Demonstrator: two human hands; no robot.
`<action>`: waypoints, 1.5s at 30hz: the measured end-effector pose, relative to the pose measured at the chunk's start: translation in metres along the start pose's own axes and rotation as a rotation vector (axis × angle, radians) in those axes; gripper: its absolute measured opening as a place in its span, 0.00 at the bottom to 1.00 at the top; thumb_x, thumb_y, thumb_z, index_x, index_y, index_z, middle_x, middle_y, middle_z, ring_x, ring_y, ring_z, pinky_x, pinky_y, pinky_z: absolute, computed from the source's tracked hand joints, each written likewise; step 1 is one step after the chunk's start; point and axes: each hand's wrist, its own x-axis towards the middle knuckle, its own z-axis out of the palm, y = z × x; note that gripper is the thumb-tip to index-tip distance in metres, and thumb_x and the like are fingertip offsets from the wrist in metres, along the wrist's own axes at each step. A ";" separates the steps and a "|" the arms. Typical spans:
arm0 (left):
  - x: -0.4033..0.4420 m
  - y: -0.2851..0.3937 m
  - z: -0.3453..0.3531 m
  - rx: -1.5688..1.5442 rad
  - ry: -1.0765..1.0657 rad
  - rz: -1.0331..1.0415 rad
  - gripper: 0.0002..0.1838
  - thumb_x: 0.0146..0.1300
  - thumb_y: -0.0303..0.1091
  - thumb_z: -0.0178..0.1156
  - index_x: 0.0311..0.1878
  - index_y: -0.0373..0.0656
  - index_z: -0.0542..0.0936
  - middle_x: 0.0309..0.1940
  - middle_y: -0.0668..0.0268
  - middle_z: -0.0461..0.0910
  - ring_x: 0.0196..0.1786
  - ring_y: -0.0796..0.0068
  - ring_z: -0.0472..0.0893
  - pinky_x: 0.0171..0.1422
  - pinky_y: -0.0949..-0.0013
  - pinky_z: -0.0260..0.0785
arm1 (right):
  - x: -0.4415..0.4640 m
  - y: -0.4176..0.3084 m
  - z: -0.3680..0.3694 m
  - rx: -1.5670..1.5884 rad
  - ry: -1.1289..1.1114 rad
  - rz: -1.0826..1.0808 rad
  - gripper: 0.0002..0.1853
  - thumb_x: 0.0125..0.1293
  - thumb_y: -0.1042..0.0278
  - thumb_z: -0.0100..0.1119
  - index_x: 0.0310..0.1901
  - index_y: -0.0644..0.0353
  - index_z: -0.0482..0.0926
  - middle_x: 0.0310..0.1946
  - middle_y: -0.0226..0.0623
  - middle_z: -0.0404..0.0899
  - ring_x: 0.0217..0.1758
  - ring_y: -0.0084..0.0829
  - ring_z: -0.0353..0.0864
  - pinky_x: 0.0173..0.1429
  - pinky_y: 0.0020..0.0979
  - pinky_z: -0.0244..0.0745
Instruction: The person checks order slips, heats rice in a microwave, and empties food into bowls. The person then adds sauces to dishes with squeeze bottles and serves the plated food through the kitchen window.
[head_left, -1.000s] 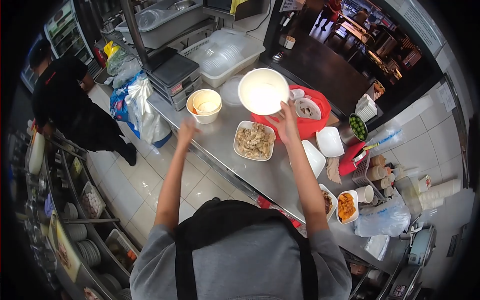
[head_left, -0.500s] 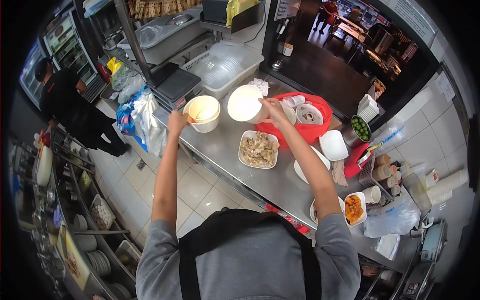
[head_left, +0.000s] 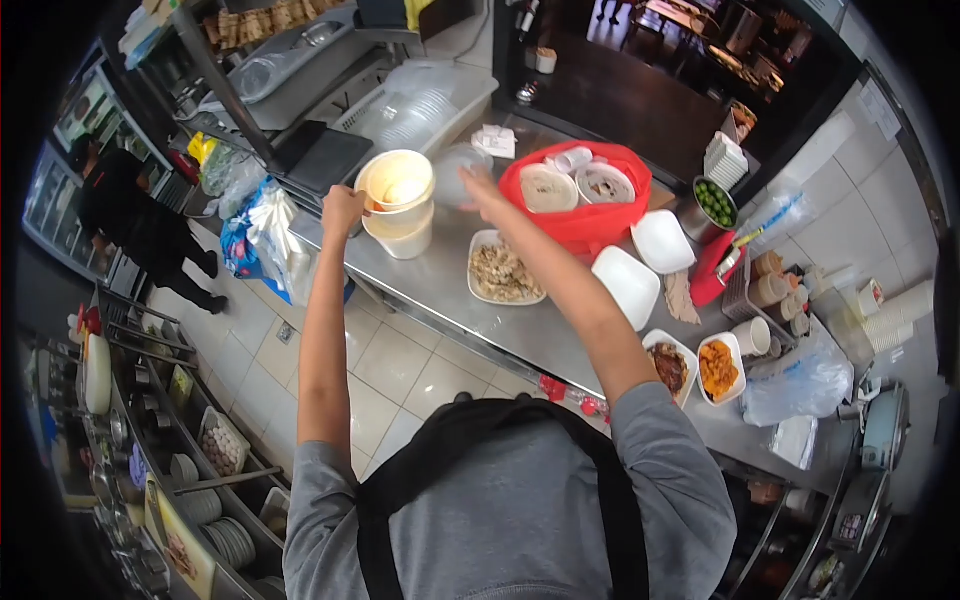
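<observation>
"Where are the hands?"

"Upper left of center, the left hand (head_left: pixel 344 212) has its fingers clamped on the upper rim of stacked white tubs (head_left: pixel 399 240). The right hand (head_left: pixel 483 194) is at a clear lid (head_left: pixel 455 168); blurred, its fingers' state I cannot tell."

"Good technique?"

"Probably keeping the stack upright, clear of the steel counter's (head_left: pixel 437 278) near edge."

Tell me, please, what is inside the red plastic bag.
Two round white bowls and a small whitish cylinder show inside the red plastic bag; whatever lies beneath them is covered.
</observation>
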 end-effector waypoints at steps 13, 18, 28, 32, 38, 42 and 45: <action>-0.033 -0.013 0.036 0.061 0.352 0.270 0.15 0.62 0.41 0.53 0.47 0.42 0.75 0.30 0.52 0.77 0.33 0.52 0.77 0.39 0.56 0.68 | -0.193 -0.033 -0.113 -0.116 -0.382 -0.246 0.12 0.64 0.60 0.52 0.40 0.61 0.78 0.35 0.32 0.79 0.31 0.20 0.77 0.34 0.23 0.72; -0.125 -0.049 0.071 -0.588 0.421 0.056 0.14 0.63 0.33 0.52 0.51 0.39 0.71 0.28 0.69 0.71 0.29 0.75 0.69 0.37 0.72 0.64 | -0.232 0.109 -0.098 -0.395 -0.711 0.022 0.15 0.64 0.60 0.51 0.43 0.65 0.78 0.34 0.37 0.81 0.33 0.23 0.79 0.38 0.26 0.73; -0.269 -0.049 0.182 -1.192 -0.256 -0.528 0.26 0.58 0.22 0.50 0.62 0.43 0.63 0.41 0.67 0.71 0.24 0.85 0.67 0.33 0.76 0.67 | -0.234 0.154 -0.050 -0.500 -0.629 -0.072 0.17 0.63 0.66 0.53 0.51 0.64 0.74 0.38 0.41 0.80 0.41 0.29 0.80 0.47 0.29 0.73; -0.270 -0.075 0.194 -0.968 -0.355 -0.327 0.10 0.60 0.32 0.59 0.42 0.37 0.77 0.25 0.71 0.76 0.25 0.85 0.69 0.30 0.80 0.62 | -0.227 0.156 -0.045 -0.465 -0.650 -0.075 0.16 0.63 0.66 0.54 0.51 0.64 0.74 0.37 0.40 0.80 0.40 0.28 0.79 0.47 0.29 0.73; -0.290 -0.056 0.139 -0.651 -0.501 -0.169 0.09 0.62 0.33 0.56 0.37 0.35 0.79 0.27 0.70 0.77 0.29 0.85 0.71 0.33 0.79 0.64 | -0.229 0.144 -0.049 -0.482 -0.416 -0.135 0.15 0.58 0.74 0.53 0.49 0.60 0.75 0.40 0.44 0.78 0.42 0.36 0.79 0.48 0.34 0.73; -0.326 -0.019 0.108 -0.765 -0.440 -0.106 0.07 0.63 0.29 0.53 0.38 0.36 0.78 0.31 0.66 0.79 0.35 0.80 0.76 0.42 0.75 0.68 | -0.234 0.131 -0.044 -0.887 -0.332 -0.555 0.19 0.56 0.77 0.51 0.51 0.58 0.73 0.51 0.47 0.70 0.50 0.42 0.73 0.53 0.36 0.70; -0.333 0.007 0.103 -0.667 -0.380 0.064 0.06 0.61 0.26 0.55 0.39 0.37 0.78 0.33 0.62 0.80 0.37 0.74 0.78 0.44 0.72 0.69 | -0.224 0.148 -0.042 -1.090 -0.266 -0.749 0.21 0.53 0.78 0.51 0.51 0.58 0.74 0.53 0.47 0.67 0.54 0.46 0.70 0.57 0.39 0.67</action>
